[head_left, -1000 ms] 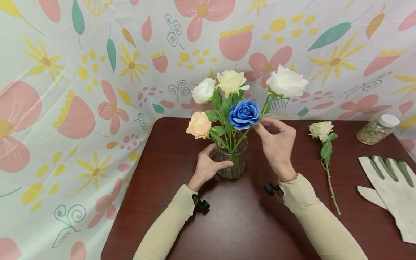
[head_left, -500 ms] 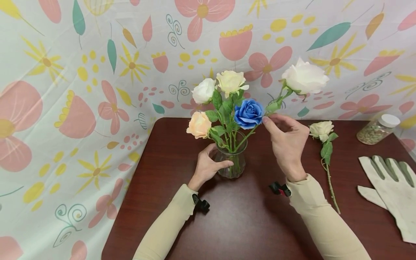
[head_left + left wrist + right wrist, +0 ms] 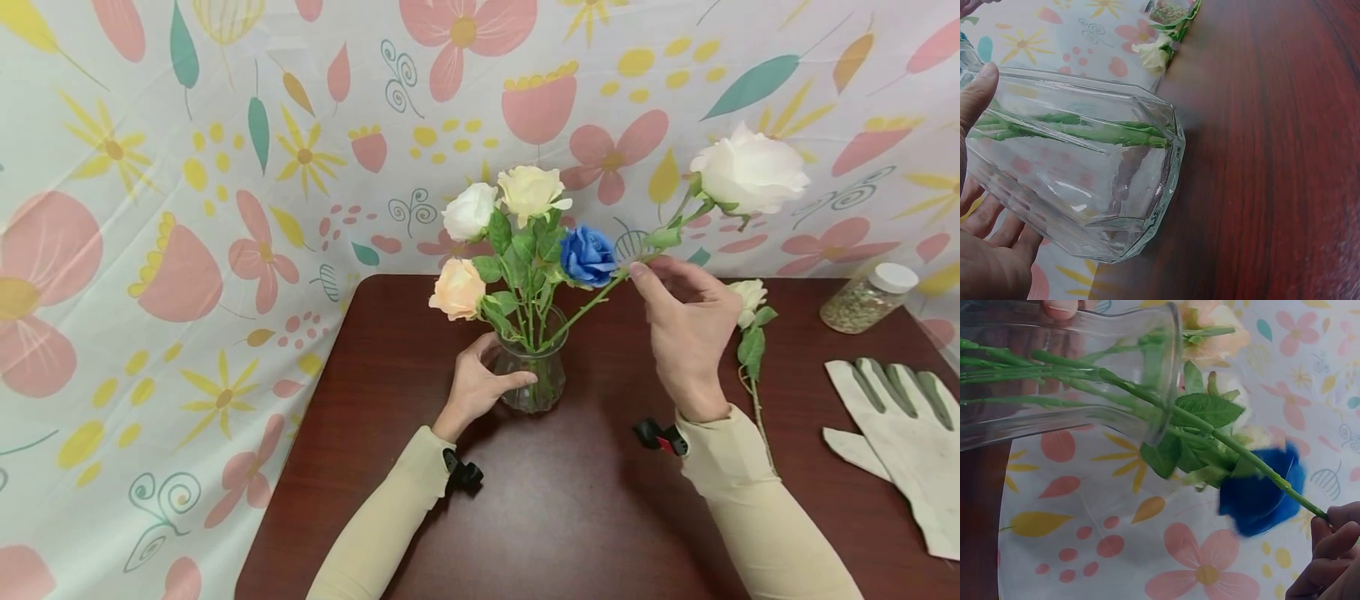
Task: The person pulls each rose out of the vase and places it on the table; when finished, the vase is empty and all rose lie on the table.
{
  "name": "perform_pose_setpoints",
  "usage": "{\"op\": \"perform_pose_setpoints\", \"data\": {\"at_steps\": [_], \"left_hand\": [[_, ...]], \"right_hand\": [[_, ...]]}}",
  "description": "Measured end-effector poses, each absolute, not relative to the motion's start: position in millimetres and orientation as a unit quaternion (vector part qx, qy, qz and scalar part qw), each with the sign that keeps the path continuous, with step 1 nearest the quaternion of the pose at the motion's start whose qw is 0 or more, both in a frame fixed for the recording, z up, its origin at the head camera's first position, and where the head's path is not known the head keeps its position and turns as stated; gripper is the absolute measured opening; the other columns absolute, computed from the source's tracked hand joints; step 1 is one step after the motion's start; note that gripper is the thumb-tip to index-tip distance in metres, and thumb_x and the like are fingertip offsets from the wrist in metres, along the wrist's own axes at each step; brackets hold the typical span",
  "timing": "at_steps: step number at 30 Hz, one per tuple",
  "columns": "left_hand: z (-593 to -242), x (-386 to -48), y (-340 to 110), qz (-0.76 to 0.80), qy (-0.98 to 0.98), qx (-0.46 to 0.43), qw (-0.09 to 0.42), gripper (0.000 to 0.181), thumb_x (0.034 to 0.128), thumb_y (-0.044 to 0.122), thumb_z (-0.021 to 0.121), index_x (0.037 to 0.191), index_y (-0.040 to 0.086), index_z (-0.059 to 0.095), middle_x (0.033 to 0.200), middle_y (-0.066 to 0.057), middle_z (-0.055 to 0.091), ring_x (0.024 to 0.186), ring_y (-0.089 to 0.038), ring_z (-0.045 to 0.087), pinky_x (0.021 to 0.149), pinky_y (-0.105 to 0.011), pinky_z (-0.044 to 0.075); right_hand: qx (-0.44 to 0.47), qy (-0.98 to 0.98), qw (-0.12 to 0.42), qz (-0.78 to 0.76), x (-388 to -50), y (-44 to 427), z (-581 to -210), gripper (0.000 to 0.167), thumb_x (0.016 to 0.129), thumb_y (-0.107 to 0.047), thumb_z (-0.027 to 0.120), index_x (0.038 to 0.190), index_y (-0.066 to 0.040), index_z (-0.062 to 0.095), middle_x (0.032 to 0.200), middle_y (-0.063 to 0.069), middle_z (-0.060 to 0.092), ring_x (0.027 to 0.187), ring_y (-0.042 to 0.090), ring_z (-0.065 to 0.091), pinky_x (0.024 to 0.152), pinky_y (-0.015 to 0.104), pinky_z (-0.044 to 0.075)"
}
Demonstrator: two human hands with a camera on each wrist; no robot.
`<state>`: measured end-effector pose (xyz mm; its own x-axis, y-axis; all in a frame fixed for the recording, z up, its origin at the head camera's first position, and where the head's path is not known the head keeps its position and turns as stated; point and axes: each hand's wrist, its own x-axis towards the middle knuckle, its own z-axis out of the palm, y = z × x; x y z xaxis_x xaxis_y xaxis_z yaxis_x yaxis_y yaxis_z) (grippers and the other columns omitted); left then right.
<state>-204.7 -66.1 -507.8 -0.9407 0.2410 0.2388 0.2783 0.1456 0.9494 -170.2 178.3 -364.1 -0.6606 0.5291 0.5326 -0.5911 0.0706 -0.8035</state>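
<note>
The relation that matters is the slant between a large white artificial rose with a long green stem and the clear, faceted glass vase that its lower stem stands in. The stem's long axis leans strongly to the right, rising from the vase mouth on the left towards the bloom high on the far right, well apart from the other heads. The right hand is the nearer to the bloom: its thumb and fingertips are closed in a pinch on the upper stem, just below the leaves, with the bloom beyond them to the right. The left hand curls partly round the left side of the vase, thumb across the near face and fingers spread behind the glass; the vase stands upright on the dark red-brown wooden table. Between the vase and the right hand, a deep blue artificial rose sits close to the slanting stem; whether the two touch is hard to tell. The right-wrist view shows the held stem passing into the vase mouth; whether it presses on the rim is unclear.
</note>
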Motion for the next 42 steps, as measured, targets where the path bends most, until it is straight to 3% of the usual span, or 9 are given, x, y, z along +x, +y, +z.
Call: {"op": "perform_pose_setpoints", "data": {"at_steps": [6,12,20,25,42], "left_hand": [[-507.0,-203.3,-65.1,-0.634,-0.755,-0.167,0.013,0.065,0.0797,0.018,0.099,0.139,0.012,0.072,0.136,-0.012,0.076,0.131,-0.031,0.069,0.116,-0.044,0.056],[-507.1,-203.5,-65.8,-0.638,-0.750,-0.174,0.010,0.071,0.0788,0.032,0.101,0.140,0.011,0.072,0.137,-0.012,0.075,0.132,-0.031,0.070,0.115,-0.038,0.057],[-506.0,-204.0,-65.0,-0.639,-0.749,-0.174,0.011,0.068,0.0812,0.018,0.098,0.142,0.010,0.070,0.139,-0.012,0.075,0.133,-0.032,0.070,0.116,-0.046,0.057],[-507.2,-203.9,-65.4,-0.638,-0.750,-0.173,0.006,0.071,0.0815,0.019,0.098,0.144,0.006,0.068,0.140,-0.013,0.074,0.134,-0.032,0.069,0.117,-0.045,0.056],[-508.2,-204.3,-63.8,-0.645,-0.745,-0.172,0.013,0.065,0.0814,0.014,0.098,0.141,0.011,0.071,0.139,-0.015,0.075,0.134,-0.036,0.069,0.118,-0.050,0.056]], "right_hand": [[0.037,-0.576,0.424,0.698,-165.9,184.1,-359.9,0.012,0.088,0.002,0.086,0.094,0.011,0.082,0.063,-0.006,0.070,0.048,0.007,0.050,0.049,0.017,0.043],[0.051,-0.539,0.441,0.715,-162.0,188.0,-353.9,0.015,0.087,0.005,0.085,0.093,0.017,0.078,0.058,-0.002,0.063,0.048,0.010,0.045,0.049,0.020,0.038],[0.030,-0.481,0.452,0.751,-156.7,191.7,-343.2,0.011,0.083,0.010,0.085,0.088,0.017,0.077,0.056,0.003,0.066,0.045,0.013,0.042,0.047,0.021,0.037],[0.017,-0.455,0.475,0.753,-153.7,197.0,-338.2,0.013,0.082,0.011,0.086,0.085,0.019,0.076,0.052,0.004,0.064,0.041,0.012,0.038,0.047,0.021,0.033],[0.021,-0.378,0.505,0.775,-133.2,228.4,-326.9,0.012,0.078,0.019,0.083,0.081,0.023,0.071,0.055,0.011,0.066,0.038,0.012,0.030,0.044,0.019,0.032]]}}
